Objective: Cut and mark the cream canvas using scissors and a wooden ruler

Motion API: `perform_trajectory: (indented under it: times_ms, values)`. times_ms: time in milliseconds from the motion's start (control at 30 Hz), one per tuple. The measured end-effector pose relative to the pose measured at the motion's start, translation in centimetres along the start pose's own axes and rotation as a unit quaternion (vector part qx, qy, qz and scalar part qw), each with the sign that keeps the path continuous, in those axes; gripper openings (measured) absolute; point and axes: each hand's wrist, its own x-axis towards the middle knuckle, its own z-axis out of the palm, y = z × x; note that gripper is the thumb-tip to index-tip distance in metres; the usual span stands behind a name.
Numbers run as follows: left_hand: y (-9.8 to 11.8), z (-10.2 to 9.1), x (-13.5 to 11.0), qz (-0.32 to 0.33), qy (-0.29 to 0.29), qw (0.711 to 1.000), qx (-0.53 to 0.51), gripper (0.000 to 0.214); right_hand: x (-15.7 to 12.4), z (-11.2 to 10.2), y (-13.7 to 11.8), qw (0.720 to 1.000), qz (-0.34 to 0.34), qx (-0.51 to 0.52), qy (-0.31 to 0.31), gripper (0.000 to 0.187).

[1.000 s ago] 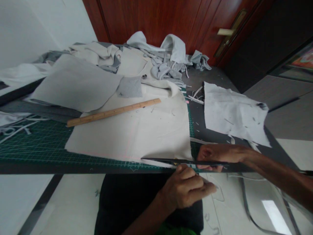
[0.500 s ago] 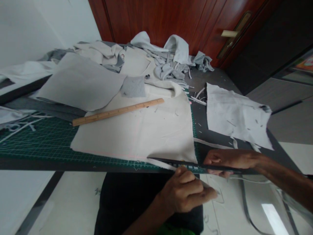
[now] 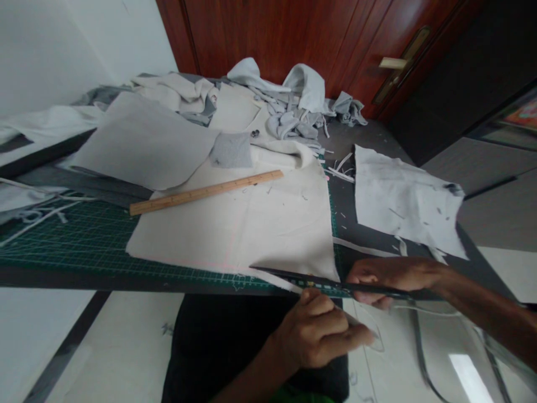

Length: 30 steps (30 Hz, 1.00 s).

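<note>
The cream cloth [image 3: 235, 224] lies flat on a green cutting mat [image 3: 75, 240] by the near edge of the counter [image 3: 126, 282], a corner meeting a long dark rule [image 3: 302, 279]. The rule is gripped at its end by the right hand [image 3: 388, 277]; the left hand [image 3: 314, 333] is curled narrowly below, its hold untellable. Scraps [image 3: 339, 173] are already scattered; what remains cannot be told.

I was in a home sewing room: a green cutting mat [image 3: 71, 240], wooden ruler [image 3: 205, 193] and cloth scraps [image 3: 405, 201] lay near a wooden door [image 3: 293, 39].
</note>
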Motion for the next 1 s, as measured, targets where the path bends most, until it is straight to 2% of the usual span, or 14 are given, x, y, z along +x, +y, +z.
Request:
perform_trajectory:
  times_ms: [267, 467, 700, 800, 1000]
  values:
    - [0.0, 0.5, -0.3, 0.025, -0.040, 0.999, 0.018, 0.008, 0.9, -0.5, -0.6, 1.000, -0.024, 0.005, -0.005, 0.056]
    - [-0.1, 0.3, 0.4, 0.020, 0.008, 0.999, -0.023, 0.004, 0.5, -0.8, -2.0, 0.999, -0.032, -0.011, 0.003, 0.058]
    - [0.1, 0.3, 0.5, 0.011, 0.008, 0.999, -0.034, 0.011, 0.8, -1.4, -2.2, 0.999, -0.028, -0.030, 0.017, 0.057]
    - [0.2, 0.4, 0.5, 0.010, -0.001, 0.999, -0.039, 0.011, 1.1, -1.3, -1.9, 0.999, -0.039, -0.007, 0.016, 0.055]
    - [0.2, 0.7, 0.7, 0.016, 0.021, 0.998, -0.059, 0.012, 1.2, -0.5, -2.2, 0.998, -0.040, 0.057, 0.000, 0.056]
